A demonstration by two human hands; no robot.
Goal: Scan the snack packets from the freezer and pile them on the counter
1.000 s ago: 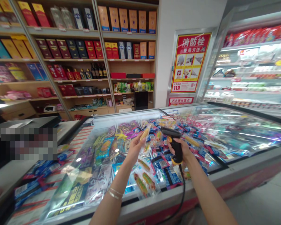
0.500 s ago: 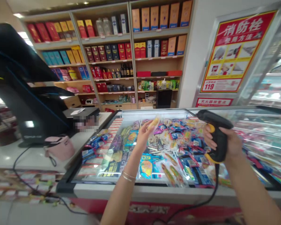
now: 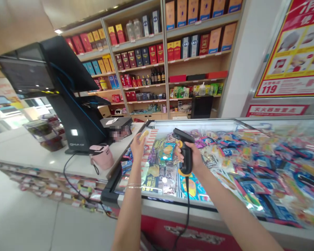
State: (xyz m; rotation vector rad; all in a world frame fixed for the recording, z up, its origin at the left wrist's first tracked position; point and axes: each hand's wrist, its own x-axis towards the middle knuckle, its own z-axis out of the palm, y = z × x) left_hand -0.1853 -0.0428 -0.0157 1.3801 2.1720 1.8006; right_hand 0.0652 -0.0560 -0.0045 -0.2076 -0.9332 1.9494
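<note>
**A:** ok what's each hand got?

**B:** left hand (image 3: pixel 137 146) is pinching a small yellow item (image 3: pixel 144 134), too blurry to name, above the left end of the freezer (image 3: pixel 170 208); right hand (image 3: pixel 195 158) is wrapped round a black scanner (image 3: pixel 186 161), cord (image 3: pixel 187 195) dangling past the near edge

**A:** and around them?

**B:** packets (image 3: pixel 261 174) piled right of the scanner; pink pouch (image 3: pixel 103 159) on the white counter (image 3: pixel 54 161) at left; boxes (image 3: pixel 153 54) on the far shelves (image 3: pixel 211 65)

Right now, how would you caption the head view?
Right hand grips a corded scanner, left hand a small yellow item, over a display chest.
</note>
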